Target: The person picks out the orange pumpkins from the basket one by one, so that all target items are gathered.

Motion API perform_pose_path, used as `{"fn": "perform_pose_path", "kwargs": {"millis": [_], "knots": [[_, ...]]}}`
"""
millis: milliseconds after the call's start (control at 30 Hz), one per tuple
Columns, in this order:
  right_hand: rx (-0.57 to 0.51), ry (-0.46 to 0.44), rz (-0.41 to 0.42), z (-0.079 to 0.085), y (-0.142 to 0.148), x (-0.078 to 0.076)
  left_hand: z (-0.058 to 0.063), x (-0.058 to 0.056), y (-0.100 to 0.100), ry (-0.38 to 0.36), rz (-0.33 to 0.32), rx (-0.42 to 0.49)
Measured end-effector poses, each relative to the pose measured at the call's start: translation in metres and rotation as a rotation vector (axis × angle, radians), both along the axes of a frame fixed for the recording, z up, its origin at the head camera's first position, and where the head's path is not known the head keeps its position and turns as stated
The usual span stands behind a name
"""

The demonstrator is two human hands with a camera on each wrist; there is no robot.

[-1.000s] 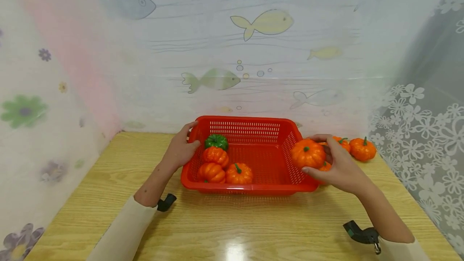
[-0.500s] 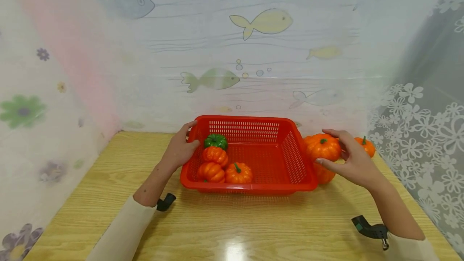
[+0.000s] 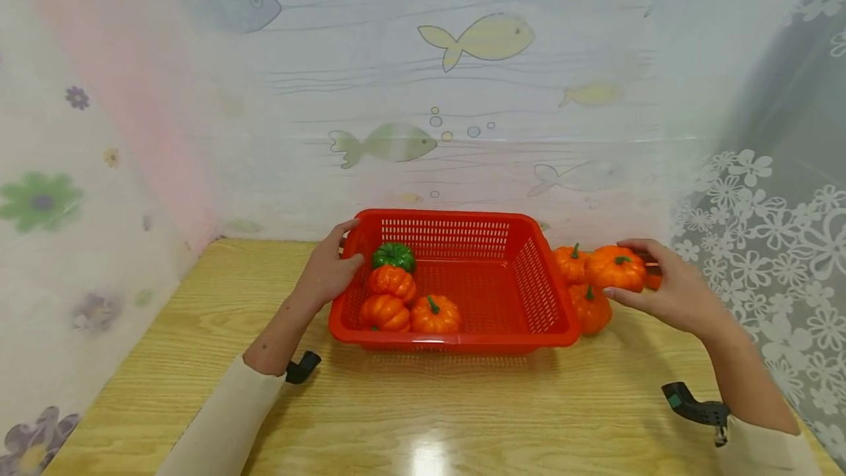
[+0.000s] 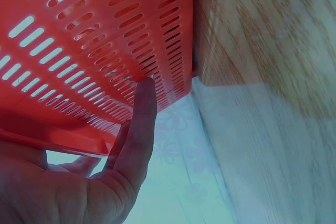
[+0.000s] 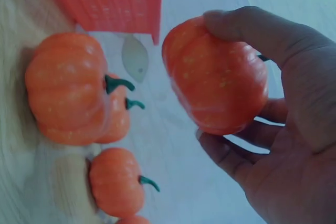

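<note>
Right grip (image 3: 684,294) clamps an orange pumpkin (image 3: 611,268) right of the red basket (image 3: 456,341); left grip (image 3: 327,269) clasps its left rim (image 3: 338,320).

The head view, farthest back, looked forward and down on the red basket (image 3: 456,340), left hand (image 3: 327,269) and right hand (image 3: 684,294). The left wrist view faced the basket's slotted wall (image 4: 112,36) close up; the right wrist view, also near, faced the held pumpkin (image 5: 215,77). All 3 shared the basket.

This is indoors, though which kind of room cannot be told. A wooden table (image 3: 357,417) meets walls (image 3: 317,189) printed with fish (image 3: 496,37) and flowers (image 3: 42,202).
</note>
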State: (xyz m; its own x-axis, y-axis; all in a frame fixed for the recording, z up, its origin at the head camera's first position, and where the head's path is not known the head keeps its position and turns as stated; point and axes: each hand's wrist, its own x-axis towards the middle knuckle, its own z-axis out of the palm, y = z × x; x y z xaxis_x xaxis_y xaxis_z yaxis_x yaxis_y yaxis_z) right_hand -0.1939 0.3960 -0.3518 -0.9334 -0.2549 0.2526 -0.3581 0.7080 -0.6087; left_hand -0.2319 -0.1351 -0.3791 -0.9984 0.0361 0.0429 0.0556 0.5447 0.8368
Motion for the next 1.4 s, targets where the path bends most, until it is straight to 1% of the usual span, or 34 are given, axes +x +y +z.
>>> {"fn": "perform_pose_path", "kwargs": {"millis": [200, 367, 433, 600, 733, 1100, 1167, 1400], "knots": [[0.037, -0.017, -0.029, 0.000, 0.012, -0.001, 0.000, 0.000, -0.001, 0.006, -0.004, 0.003], [0.072, -0.073, -0.024, -0.004, 0.022, -0.006, -0.001, 0.000, -0.001, 0.005, 0.001, -0.002], [0.087, -0.104, -0.026, -0.006, 0.026, -0.007, -0.001, 0.000, -0.001, 0.002, 0.005, -0.005], [0.133, -0.148, -0.025, -0.011, 0.036, -0.009, -0.001, 0.001, -0.001, 0.002, 0.004, -0.009], [0.199, -0.153, -0.023, -0.015, 0.044, -0.010, -0.001, 0.001, -0.001, 0.000, 0.005, -0.006], [0.307, -0.183, -0.025, -0.029, 0.055, -0.013, -0.001, 0.001, 0.001, -0.003, 0.006, -0.012], [0.316, -0.188, -0.028, -0.031, 0.055, -0.014, -0.001, 0.000, 0.001, -0.003, 0.005, -0.009], [0.313, -0.201, -0.007, -0.034, 0.054, -0.017, -0.002, -0.001, -0.003, 0.037, -0.013, 0.002]]}}
